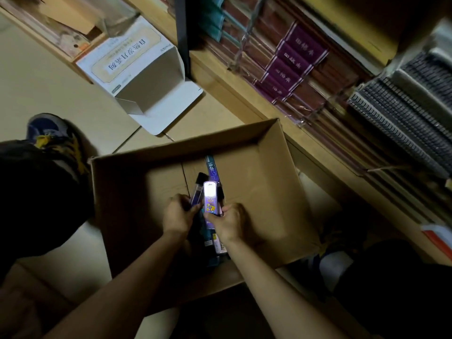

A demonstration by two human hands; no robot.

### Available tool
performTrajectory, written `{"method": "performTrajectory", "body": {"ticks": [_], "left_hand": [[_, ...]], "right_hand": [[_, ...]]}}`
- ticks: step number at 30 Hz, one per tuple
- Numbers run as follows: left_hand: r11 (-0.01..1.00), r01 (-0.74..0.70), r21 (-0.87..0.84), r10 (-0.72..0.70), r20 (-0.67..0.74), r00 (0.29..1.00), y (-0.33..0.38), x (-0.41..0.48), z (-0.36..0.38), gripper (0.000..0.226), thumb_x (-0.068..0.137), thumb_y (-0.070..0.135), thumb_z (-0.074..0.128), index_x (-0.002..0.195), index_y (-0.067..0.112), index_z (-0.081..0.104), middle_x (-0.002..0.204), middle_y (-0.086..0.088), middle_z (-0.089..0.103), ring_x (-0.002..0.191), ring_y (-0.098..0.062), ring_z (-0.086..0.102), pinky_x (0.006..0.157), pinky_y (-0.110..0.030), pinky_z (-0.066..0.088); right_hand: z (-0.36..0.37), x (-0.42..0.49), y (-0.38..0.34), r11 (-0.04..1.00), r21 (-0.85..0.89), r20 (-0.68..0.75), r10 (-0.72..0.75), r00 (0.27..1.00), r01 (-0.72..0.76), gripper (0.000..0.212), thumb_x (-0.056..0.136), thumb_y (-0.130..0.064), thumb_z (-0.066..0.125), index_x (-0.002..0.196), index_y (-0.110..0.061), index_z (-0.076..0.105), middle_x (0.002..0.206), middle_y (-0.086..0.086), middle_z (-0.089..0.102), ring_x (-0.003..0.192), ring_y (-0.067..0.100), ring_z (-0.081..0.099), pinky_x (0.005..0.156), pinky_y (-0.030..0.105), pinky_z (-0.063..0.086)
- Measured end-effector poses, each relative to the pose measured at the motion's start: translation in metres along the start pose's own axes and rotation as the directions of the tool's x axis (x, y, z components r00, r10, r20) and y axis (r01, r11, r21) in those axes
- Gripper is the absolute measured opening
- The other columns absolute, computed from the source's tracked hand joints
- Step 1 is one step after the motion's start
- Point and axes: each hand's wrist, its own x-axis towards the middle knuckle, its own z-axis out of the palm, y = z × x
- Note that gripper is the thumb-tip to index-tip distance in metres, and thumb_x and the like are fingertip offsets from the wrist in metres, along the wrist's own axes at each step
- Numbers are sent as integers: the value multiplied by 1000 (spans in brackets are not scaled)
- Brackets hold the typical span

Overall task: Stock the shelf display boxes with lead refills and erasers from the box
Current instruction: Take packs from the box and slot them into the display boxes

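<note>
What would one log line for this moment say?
left hand: grips dark packs | right hand: grips purple pack | where: over open box

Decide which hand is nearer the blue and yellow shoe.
Left. The left hand grips packs inside the cardboard box, right of the shoe; the right hand lies farther right.
</note>
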Motion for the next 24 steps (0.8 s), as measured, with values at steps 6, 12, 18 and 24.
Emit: {"method": "performTrajectory", "body": {"ticks": [6,12,18,24], "left_hand": [[927,142,-346,-134,47,990,-7,-18,-3,21,87,5,63,80,13,45,88,-8,59,85,-23,58,76,-35,49],[856,144,-497,-98,117,988,8,-26,-14,22,93,3,53,83,20,43,84,-1,56,76,-14,55,57,-20,44],[854,77,-515,101,309,946,63,-46,-18,12,98,13,45,88,19,45,88,-3,60,75,-11,58,67,-26,43],[802,-171,-573,378,263,888,114,-80,-42,19,92,27,57,103,13,50,93,1,62,73,4,64,60,-13,49]], "right_hand": [[-5,-1,3,931,327,215,94,972,-162,40,73,-2,77,99,-5,48,105,20,64,82,22,60,70,30,51],[-49,-1,4,828,541,251,12,968,-150,31,78,7,68,105,0,54,99,16,63,68,10,59,57,14,49],[-103,-12,-35,661,745,241,-144,960,-88,20,80,4,66,88,-13,60,85,3,69,71,11,67,69,23,54],[-142,-38,-75,475,879,211,-326,922,-33,25,84,3,60,108,-6,61,99,11,70,84,17,68,77,28,54]]}}
